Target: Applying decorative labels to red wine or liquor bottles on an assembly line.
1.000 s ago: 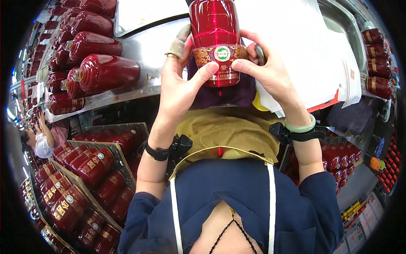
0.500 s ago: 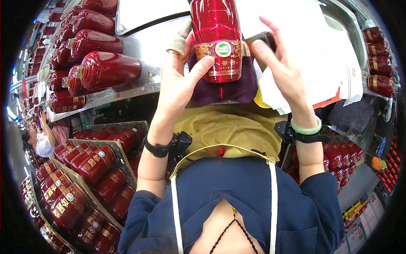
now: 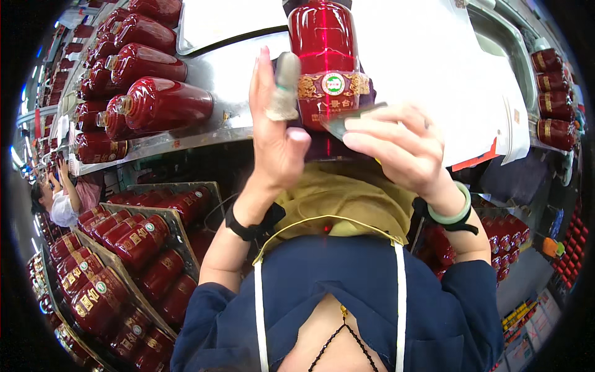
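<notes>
- Head view: the left hand point(image 3: 276, 136) has lifted its thumb off the label point(image 3: 333, 102) and stands loosely spread, holding nothing.
- The right hand point(image 3: 400, 139) has swung its pinched flat piece point(image 3: 338, 126) across the label's lower end; work seemingly passes to that piece.
- The red bottle point(image 3: 322, 37) lies between both hands.

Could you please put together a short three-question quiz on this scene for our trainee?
1. True or false: the left hand wears a cloth finger cover.
2. What does the right hand hold by the lower end of the red bottle straight ahead?
(a) a brush
(b) a thin flat piece
(c) a bottle cap
3. Fill in the missing colour: the person's bangle is pale ____.

Key: 1. True. 2. (b). 3. Green.
</notes>
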Demonstrator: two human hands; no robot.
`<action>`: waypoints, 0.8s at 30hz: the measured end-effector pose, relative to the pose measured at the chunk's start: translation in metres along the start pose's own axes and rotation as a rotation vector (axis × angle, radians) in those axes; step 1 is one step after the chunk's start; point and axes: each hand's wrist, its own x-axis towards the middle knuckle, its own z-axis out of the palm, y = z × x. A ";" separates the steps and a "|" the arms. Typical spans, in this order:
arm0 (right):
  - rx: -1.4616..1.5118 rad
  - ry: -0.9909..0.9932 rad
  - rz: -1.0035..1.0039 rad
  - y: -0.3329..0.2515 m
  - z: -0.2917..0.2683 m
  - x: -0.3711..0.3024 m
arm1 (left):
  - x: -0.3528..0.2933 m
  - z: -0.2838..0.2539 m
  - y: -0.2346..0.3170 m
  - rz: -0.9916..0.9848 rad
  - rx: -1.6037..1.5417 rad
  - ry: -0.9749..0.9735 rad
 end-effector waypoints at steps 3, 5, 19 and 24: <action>0.212 0.083 0.318 -0.003 0.003 -0.006 | -0.009 -0.009 0.035 -0.176 0.248 -0.264; 0.240 0.050 0.460 0.002 -0.004 -0.003 | -0.013 -0.008 0.037 -0.250 0.187 -0.236; 0.033 0.043 0.499 0.005 0.051 -0.001 | -0.019 -0.005 0.030 -0.431 0.164 -0.188; 0.060 0.019 0.491 0.006 0.033 0.011 | -0.004 -0.013 0.037 -0.271 0.296 -0.261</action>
